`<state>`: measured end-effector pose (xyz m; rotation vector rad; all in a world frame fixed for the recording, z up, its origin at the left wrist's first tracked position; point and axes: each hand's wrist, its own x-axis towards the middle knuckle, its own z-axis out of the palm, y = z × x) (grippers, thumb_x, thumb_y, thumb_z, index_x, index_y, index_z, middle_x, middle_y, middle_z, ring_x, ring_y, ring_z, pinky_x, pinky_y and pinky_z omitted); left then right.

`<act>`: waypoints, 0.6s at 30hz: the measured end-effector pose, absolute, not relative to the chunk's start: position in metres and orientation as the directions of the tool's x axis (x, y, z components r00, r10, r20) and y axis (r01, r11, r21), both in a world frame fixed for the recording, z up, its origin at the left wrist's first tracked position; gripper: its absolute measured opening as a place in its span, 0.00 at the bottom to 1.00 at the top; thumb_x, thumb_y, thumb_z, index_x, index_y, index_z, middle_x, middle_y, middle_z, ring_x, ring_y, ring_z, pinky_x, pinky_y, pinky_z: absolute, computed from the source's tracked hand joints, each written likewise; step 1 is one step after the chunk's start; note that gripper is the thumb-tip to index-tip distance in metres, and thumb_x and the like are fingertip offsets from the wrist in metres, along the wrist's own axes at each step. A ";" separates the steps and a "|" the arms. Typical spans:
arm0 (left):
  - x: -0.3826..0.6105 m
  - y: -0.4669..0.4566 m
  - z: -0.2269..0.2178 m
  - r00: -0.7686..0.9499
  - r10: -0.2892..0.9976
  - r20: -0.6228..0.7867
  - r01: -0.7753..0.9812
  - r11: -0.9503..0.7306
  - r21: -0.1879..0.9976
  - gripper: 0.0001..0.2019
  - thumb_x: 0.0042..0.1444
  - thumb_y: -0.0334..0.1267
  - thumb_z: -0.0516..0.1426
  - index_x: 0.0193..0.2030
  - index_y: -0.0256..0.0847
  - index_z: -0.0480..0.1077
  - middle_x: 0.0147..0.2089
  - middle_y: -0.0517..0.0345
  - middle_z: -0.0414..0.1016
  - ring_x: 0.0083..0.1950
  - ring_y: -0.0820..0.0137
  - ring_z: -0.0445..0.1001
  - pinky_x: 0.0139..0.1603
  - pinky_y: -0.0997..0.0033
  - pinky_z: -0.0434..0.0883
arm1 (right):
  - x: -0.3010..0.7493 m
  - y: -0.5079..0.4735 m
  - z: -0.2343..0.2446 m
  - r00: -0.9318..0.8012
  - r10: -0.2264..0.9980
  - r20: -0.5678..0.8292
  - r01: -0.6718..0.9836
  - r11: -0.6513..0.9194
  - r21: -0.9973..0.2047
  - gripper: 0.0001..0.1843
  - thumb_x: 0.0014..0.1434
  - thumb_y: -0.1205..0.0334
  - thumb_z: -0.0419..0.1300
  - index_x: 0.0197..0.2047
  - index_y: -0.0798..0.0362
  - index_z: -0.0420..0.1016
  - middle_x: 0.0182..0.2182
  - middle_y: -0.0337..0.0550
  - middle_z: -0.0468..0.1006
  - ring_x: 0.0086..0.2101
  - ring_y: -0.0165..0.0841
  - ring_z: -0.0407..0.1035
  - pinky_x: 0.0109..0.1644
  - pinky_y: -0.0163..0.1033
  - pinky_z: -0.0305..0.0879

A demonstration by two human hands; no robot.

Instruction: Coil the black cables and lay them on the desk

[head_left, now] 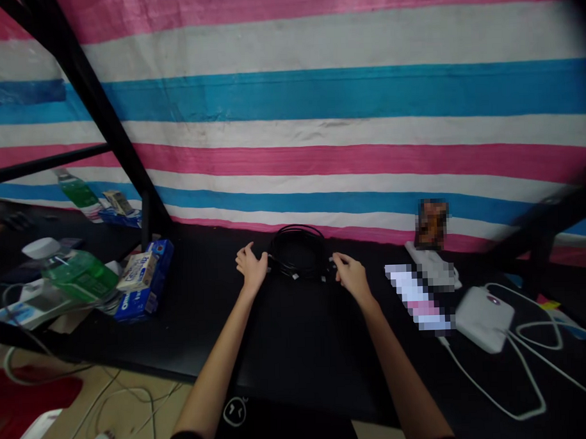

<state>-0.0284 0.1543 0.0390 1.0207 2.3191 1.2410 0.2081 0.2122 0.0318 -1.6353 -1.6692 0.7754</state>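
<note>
A coil of black cable (300, 270) lies on the dark tabletop between my hands, with small light plugs at its near side. My left hand (252, 267) is at the coil's left edge, its fingers apart and its thumb beside the cable. Whether the thumb touches the cable cannot be made out. On the right side, my right hand (351, 275) has its fingers pinched together around a small cable end next to the coil; the fingers partly hide it.
To the left are a blue cookie box (138, 303), a small carton (137, 271) and a green bottle (81, 275). On the right lie a blurred phone (415, 298), a white power bank (485, 318) and white cables (523, 365). A striped sheet (317, 94) hangs behind.
</note>
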 end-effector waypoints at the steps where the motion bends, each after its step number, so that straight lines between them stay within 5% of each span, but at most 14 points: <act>1: -0.033 0.149 0.033 -0.671 0.738 0.075 0.489 0.364 0.793 0.20 0.51 0.36 0.53 0.53 0.40 0.63 0.57 0.43 0.61 0.60 0.54 0.58 0.58 0.51 0.55 | 0.212 0.212 0.026 0.010 0.998 0.058 0.610 0.040 -0.791 0.25 0.58 0.48 0.50 0.49 0.57 0.73 0.12 0.35 0.70 0.14 0.30 0.65 0.22 0.32 0.59; 8: -0.043 0.134 0.017 -0.495 0.838 0.227 0.744 0.274 0.610 0.15 0.53 0.35 0.50 0.48 0.42 0.66 0.52 0.48 0.67 0.56 0.56 0.61 0.56 0.52 0.58 | 0.212 0.202 0.009 0.054 0.994 0.093 0.722 0.026 -0.692 0.17 0.58 0.59 0.51 0.50 0.45 0.71 0.21 0.35 0.77 0.33 0.36 0.72 0.34 0.35 0.58; 14: -0.040 0.135 0.020 -0.430 0.857 0.283 0.819 0.239 0.521 0.14 0.54 0.35 0.50 0.47 0.41 0.66 0.50 0.45 0.68 0.54 0.55 0.62 0.53 0.50 0.60 | 0.208 0.198 0.015 0.052 0.996 0.078 0.761 0.011 -0.649 0.18 0.59 0.61 0.51 0.52 0.45 0.67 0.24 0.35 0.79 0.37 0.37 0.72 0.36 0.36 0.57; 18: -0.024 0.131 0.026 -0.378 0.843 0.382 0.849 0.151 0.506 0.20 0.59 0.37 0.44 0.57 0.35 0.59 0.56 0.38 0.62 0.58 0.55 0.60 0.55 0.51 0.58 | 0.208 0.200 0.014 0.080 0.994 0.076 0.741 -0.008 -0.671 0.16 0.58 0.61 0.52 0.50 0.46 0.66 0.25 0.34 0.79 0.37 0.36 0.72 0.37 0.35 0.56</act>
